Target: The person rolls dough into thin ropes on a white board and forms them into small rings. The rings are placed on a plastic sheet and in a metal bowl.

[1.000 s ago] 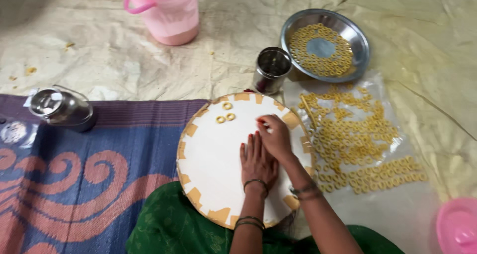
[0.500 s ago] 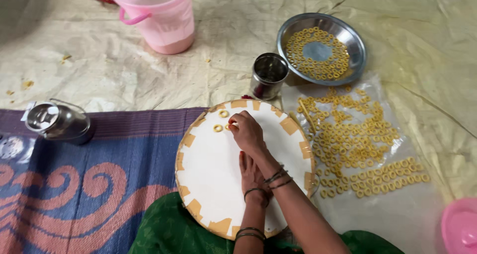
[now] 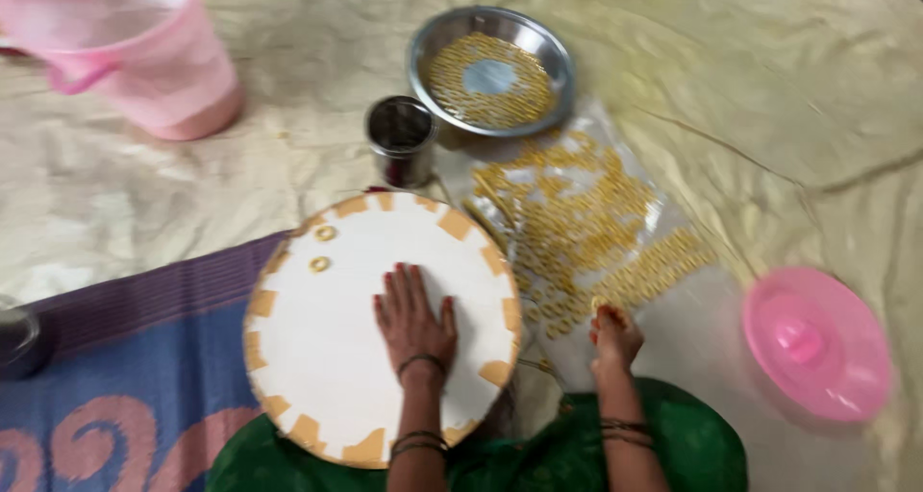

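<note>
Golden dough rings (image 3: 586, 232) lie just ahead of your right hand (image 3: 613, 336), its grip curled, contents unclear, while your left hand (image 3: 413, 317) presses flat, empty, on the round board (image 3: 317, 377).

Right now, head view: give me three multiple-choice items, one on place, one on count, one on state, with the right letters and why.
1. Where does the left hand rest?
A. flat on the round white board
B. in the steel bowl
C. on the pink lid

2. How many dough rings lie on the board?
A. none
B. two
C. ten

3. How is the small steel cup?
A. tipped on its side
B. upside down
C. upright, mouth open

Answers:
1 A, palm and fingers lie spread on the board.
2 B, two rings sit near its upper left edge.
3 C, its dark inside shows from above.
</note>
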